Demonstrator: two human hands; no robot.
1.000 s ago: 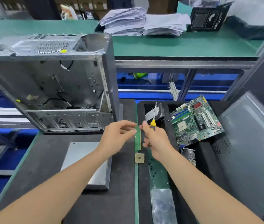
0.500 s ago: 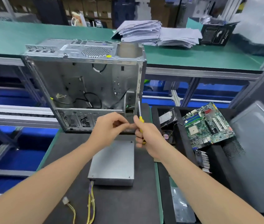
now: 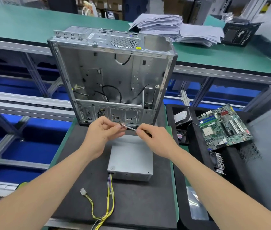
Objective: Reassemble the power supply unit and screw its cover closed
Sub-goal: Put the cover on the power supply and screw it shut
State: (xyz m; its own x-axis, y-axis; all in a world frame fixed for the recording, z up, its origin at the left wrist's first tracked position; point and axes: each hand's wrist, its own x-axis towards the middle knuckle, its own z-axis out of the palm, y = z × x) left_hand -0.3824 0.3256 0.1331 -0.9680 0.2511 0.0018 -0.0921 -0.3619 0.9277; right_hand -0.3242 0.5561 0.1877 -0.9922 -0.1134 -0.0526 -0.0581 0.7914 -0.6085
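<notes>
Screwdriver: thin metal shaft, held almost level in the air between both hands, above the far end of the power supply unit; handle hidden by the right hand.
Left hand: grip closed, thumb and fingertips pinching the tip end of the shaft.
Right hand: grip closed, fingers curled round the handle end.
Power supply unit: grey metal box with its cover on top, lying flat on the dark mat of the bench, below the hands; neither hand touches it.
Cable bundle: yellow and purple wires leaving the unit's near face and running toward the mat's near edge; white connector lying on the mat to the left.
Computer case: open, upright at the mat's far edge, behind the hands.
Motherboard: in the black tray on the right, well apart from the unit.
Paper stacks: on the far green bench.
</notes>
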